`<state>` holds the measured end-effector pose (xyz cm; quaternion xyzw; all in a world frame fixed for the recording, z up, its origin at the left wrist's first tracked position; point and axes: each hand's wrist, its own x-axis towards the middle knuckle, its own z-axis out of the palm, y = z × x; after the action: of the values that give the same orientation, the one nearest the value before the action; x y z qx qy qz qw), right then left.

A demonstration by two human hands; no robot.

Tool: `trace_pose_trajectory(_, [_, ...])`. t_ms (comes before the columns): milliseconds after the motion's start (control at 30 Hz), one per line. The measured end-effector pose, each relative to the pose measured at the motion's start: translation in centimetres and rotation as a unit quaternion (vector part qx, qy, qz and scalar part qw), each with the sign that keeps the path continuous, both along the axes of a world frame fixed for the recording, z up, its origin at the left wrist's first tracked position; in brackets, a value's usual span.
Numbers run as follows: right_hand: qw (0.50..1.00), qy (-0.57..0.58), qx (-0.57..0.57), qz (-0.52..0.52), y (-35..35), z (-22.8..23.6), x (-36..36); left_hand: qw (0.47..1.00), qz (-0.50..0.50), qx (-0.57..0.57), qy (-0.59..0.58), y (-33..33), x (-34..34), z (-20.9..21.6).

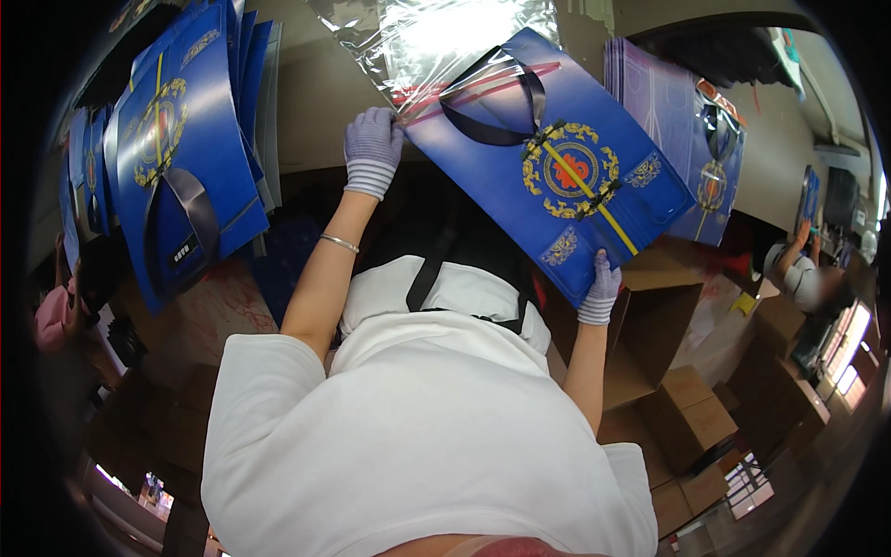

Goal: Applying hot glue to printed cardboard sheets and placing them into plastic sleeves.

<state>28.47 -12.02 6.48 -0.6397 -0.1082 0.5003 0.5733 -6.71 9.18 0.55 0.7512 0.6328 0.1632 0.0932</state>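
Observation:
A blue paper gift bag with a gold ring emblem, a yellow stripe and a black ribbon handle lies tilted in front of me. Its upper end reaches under or into a clear plastic bag with a red strip along its edge; glare hides how far. My left hand, in a striped grey-lilac knit glove, is closed on the edge of the plastic bag beside the gift bag's left corner. In a matching glove, my right hand grips the gift bag's lower corner, thumb on top.
Stacked blue gift bags stand at the left of the grey table. More bags are piled on the right. Open cardboard boxes sit below right. Other people work at the far right and far left.

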Motion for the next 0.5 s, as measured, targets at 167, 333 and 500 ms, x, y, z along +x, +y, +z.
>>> trace_pose_trajectory(167, [1.0,-0.009,-0.002,-0.03,-0.2,-0.9,-1.2,0.999,-0.023,-0.029,0.022,-0.9,1.4,1.8])
trace_pose_trajectory(333, [0.999,-0.007,-0.019,-0.031,-0.1,-0.9,-2.1,0.999,-0.023,-0.036,-0.013,0.0,0.3,2.3])
trace_pose_trajectory(500, [0.998,0.008,-0.015,-0.056,-0.2,-0.5,-3.5,0.998,-0.032,-0.03,-0.041,-0.9,0.8,2.8])
